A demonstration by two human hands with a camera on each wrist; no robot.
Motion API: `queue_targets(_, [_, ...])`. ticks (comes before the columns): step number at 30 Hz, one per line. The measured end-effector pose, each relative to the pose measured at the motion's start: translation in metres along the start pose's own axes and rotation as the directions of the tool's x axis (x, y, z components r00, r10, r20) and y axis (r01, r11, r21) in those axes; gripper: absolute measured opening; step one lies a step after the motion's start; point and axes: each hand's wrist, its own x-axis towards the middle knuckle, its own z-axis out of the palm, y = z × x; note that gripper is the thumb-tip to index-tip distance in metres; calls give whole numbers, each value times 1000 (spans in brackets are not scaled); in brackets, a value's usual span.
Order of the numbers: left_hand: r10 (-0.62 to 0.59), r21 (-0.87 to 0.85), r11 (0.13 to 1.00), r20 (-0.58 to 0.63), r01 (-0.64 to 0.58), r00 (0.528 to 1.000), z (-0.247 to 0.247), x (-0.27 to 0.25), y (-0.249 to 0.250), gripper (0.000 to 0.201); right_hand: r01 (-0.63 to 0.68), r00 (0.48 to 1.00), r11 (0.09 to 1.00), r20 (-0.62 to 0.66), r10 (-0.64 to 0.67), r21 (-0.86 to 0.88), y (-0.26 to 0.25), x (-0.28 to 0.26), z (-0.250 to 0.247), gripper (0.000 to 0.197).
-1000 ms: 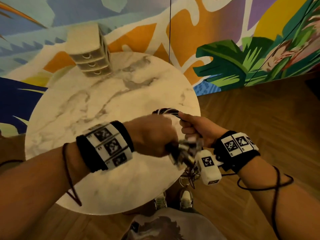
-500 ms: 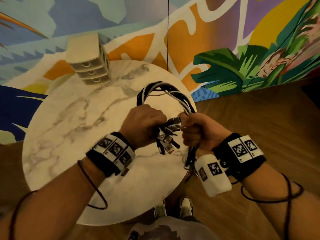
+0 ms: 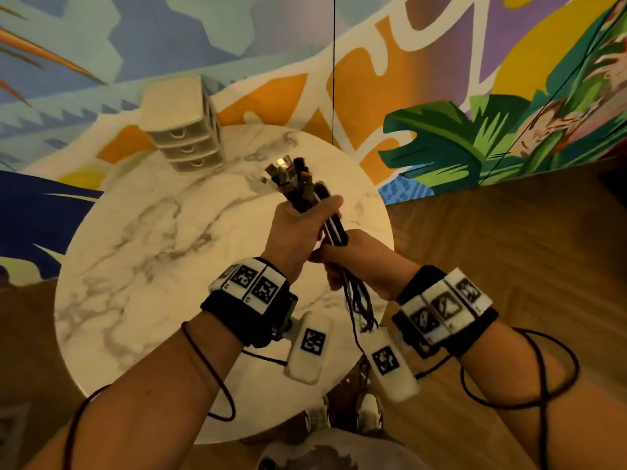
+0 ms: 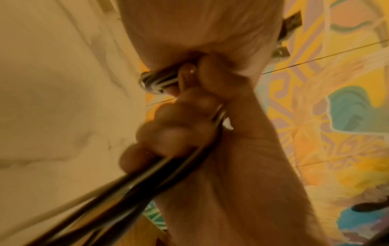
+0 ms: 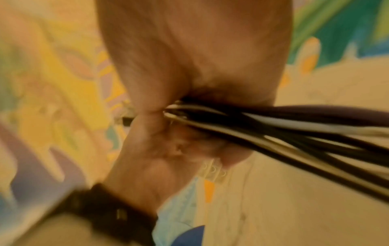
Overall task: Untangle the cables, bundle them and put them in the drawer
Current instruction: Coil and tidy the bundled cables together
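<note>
Bundling step, mid-air over the marble table.

My left hand is wrapped tight round the cables just below the plug ends, which stick up & fan out past my thumb. My right hand is curled round the same black & white strands lower down, right against the left. Loose tails hang under the right fist toward the table edge. Wrist views are blurred, but both show fingers clamped on the strands.

Drawer unit sits at the far side of the table, well apart from my hands; 3 drawers, all look pushed in.

How to do this well, my read:
- Keep the left as the anchor near the plugs, so the ends stay level & don't slip out of line.
- Slide the right down w/ light squeeze to comb strands parallel; if one snags, stop & free it, don't yank.
- Fold the hanging tails up into a loop short enough for a drawer. Can't tell drawer depth from here, so go compact.
- No tie or strap visible, so prob. need a wrap w/ one cable's own tail.
- Risk: plugs splay & catch on the drawer front; hold them together going in. One hand must let go to open a drawer first.
</note>
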Motion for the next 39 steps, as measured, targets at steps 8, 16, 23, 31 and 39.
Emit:
queue_targets(8, [83,-77,993,-105,-91,991,15,-4,4,17,75,932,996,-357,-56,39,2,-9,5,38])
queue_targets(16, [108,-187,982,390,-36,915,-11,0,9,57,-61,965,980,262,10,189,-45,-16,1,51])
queue_targets(23, [83,-298,954,179,-27,980,-23,4,17,37,106,994,987,30,-103,-123,-37,-11,25,36])
queue_targets(31, [76,-515,850,326,110,942,-25,-15,23,47,130,991,926,6,-137,-355,-20,-3,24,34])
queue_targets(39, [22,-327,919,603,222,797,-41,-19,35,56,6,1000,718,9,0,-696,23,27,-19,36])
